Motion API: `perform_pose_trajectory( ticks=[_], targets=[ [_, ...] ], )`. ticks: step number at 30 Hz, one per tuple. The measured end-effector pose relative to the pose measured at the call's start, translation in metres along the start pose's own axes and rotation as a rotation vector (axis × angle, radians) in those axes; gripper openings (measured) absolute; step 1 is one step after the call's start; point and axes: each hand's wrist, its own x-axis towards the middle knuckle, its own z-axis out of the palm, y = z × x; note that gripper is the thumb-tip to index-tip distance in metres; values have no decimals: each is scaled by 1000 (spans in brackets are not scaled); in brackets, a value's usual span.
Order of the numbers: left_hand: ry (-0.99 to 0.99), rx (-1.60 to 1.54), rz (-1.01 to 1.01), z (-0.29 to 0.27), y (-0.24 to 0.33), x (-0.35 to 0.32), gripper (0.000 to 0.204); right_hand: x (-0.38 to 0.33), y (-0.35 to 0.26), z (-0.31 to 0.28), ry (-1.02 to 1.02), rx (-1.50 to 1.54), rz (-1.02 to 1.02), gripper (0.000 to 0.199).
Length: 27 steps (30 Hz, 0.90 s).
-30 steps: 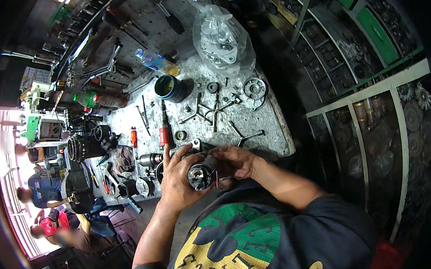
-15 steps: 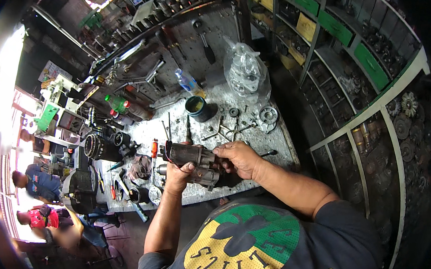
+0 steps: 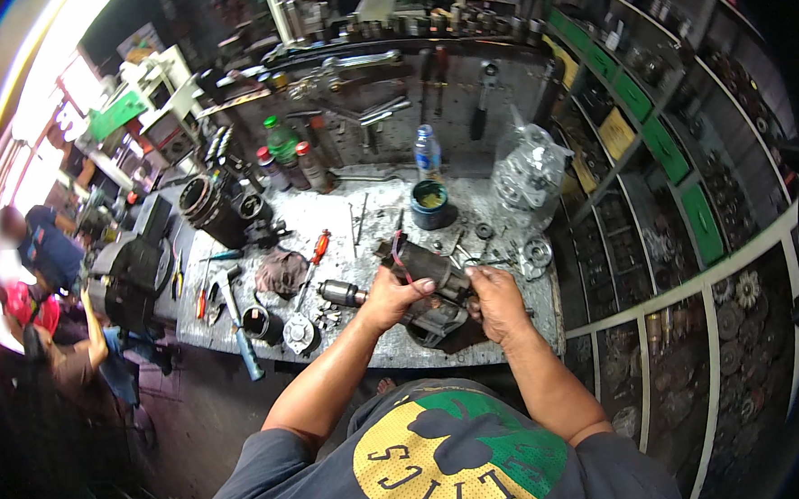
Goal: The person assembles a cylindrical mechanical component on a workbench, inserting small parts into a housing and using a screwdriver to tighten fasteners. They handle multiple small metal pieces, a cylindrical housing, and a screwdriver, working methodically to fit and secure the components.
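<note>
The bench (image 3: 395, 345) is crowded with small metal parts too tiny to tell apart, and its left end bends away into glare. Over its front edge, both hands grip a dark, greasy motor (image 3: 430, 282), tilted, with red wire near its top. The left hand (image 3: 390, 297) wraps its side and the right hand (image 3: 495, 300) clasps its lower end, hiding that part.

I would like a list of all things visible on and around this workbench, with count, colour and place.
motor housing: one, dark grey, held above bench front
tub: one, blue, bench middle
clear bottle: one, behind tub
plastic bag of parts: one, clear, bench right
screwdriver: one, red handle, bench middle
rag: one, brownish, bench left
hammer: one, blue handle, bench left edge
green-capped bottle: one, back left
left hand: grips housing
right hand: grips housing
</note>
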Motion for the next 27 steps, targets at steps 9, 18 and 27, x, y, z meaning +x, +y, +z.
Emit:
perform_pose_trajectory(
  ticks=[9,18,27],
  targets=[
    [-48,84,42,-1,8,0,48,8,-25,-23,-248,83,206,18],
    [18,51,22,1,1,-2,47,10,-15,-20,-215,-74,52,18],
    [61,37,-46,-6,-9,0,83,23,-10,-20,-279,-130,-14,23]
  ],
)
